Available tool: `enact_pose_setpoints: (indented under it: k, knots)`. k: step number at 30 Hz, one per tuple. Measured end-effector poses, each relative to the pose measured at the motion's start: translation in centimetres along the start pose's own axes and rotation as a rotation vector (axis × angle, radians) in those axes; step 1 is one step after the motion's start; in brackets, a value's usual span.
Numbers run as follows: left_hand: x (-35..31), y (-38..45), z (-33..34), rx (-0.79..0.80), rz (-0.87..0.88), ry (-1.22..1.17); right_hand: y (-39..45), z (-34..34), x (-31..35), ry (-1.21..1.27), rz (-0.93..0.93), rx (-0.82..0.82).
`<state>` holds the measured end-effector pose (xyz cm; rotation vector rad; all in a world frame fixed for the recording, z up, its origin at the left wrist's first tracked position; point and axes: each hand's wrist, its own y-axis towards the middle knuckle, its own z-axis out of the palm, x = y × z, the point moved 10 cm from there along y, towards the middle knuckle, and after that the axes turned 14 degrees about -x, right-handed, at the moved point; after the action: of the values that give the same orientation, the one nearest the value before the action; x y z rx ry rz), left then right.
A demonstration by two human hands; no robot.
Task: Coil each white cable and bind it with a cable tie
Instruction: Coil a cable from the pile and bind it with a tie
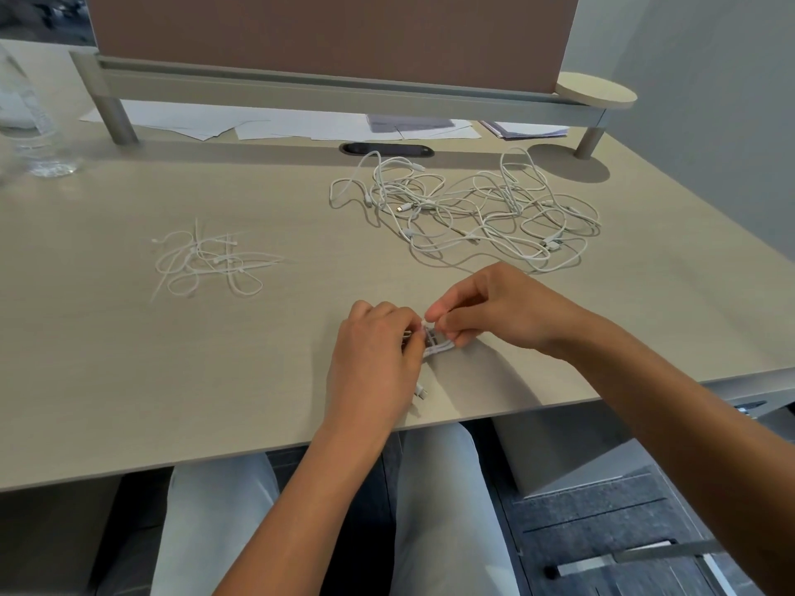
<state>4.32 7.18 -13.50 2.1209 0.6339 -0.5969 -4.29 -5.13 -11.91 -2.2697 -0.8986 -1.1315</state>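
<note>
Both grips work near the pale wooden counter (129,380) edge: my left hand (374,359) clutches the small coiled white cable (436,347), my right hand (494,309) pinches its thin white cable tie (426,323). Loose tangled white cables (473,208) lie beyond.

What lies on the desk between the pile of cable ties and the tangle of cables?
Nothing: in the head view, the desk is bare between the ties and the cables.

A single head-worn wide-angle view looks forward and steeply down, close above the fingers (434,314), with the worktop (129,359) stretching away beyond them.
</note>
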Motion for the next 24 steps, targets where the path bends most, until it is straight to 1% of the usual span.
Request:
enact_pose_setpoints:
  k: [3,6,8,14,19,24]
  knots:
    - [0.1,-0.1,0.2,0.032,0.001,-0.022,0.3,-0.2,0.5,-0.023,-0.051,-0.036]
    - [0.2,0.0,-0.2,-0.007,0.015,-0.010,0.5,-0.4,0.8,-0.033,-0.095,-0.045]
    - [0.2,0.1,-0.5,-0.028,0.007,-0.031,0.5,-0.2,0.6,0.020,-0.075,-0.046]
    - [0.1,-0.3,-0.8,-0.024,-0.019,-0.040,0.1,0.3,-1.1,0.168,0.009,-0.080]
    - [0.4,-1.0,-1.2,-0.030,-0.090,-0.033,-1.2,1.2,-1.6,0.268,0.067,-0.086]
    - [0.3,-1.6,-1.6,-0.081,-0.101,-0.056,-2.6,1.8,-2.1,0.357,0.084,-0.182]
